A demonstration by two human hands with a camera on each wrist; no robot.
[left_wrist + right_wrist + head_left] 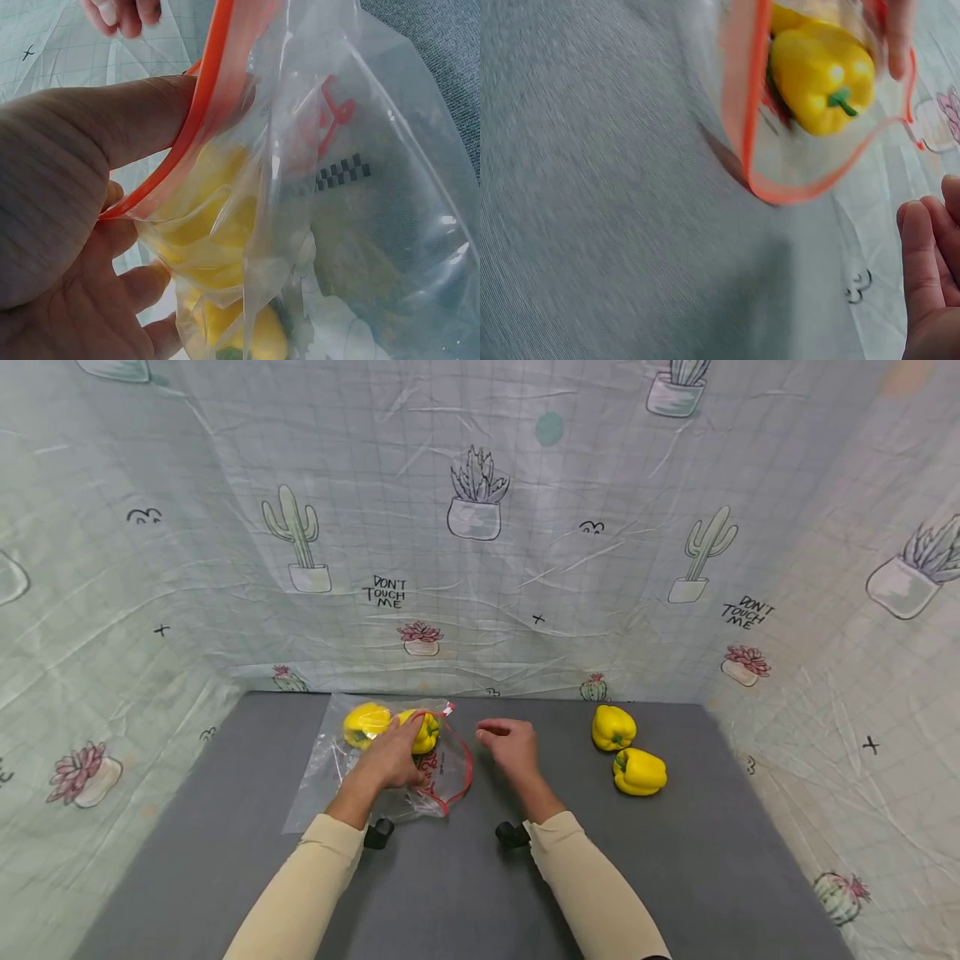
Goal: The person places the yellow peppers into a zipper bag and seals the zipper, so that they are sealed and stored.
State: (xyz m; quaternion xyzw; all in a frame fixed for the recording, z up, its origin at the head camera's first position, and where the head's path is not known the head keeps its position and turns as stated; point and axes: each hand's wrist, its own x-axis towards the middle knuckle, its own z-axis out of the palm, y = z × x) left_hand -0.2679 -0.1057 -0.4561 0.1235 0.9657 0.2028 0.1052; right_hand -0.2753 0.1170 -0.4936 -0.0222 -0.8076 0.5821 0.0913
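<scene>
My left hand (392, 756) is at the mouth of a clear plastic bag (315, 793) with a red-orange rim. Its straight thumb touches the rim (196, 112), the tip showing through the plastic. The fingers are spread apart from the thumb toward the far side of the mouth, which gapes wide. Inside the bag lie two yellow bell peppers, one on the left (363, 724) and one near the mouth (821, 75). To the right of the bag hovers my right hand (512, 745), its fingers close together and nothing in them.
Two more yellow bell peppers lie on the right of the grey table (465, 893), one farther back (613, 728) and one nearer (640, 772). A wrinkled sheet (525, 610) with printed cacti stands behind the table and along both sides.
</scene>
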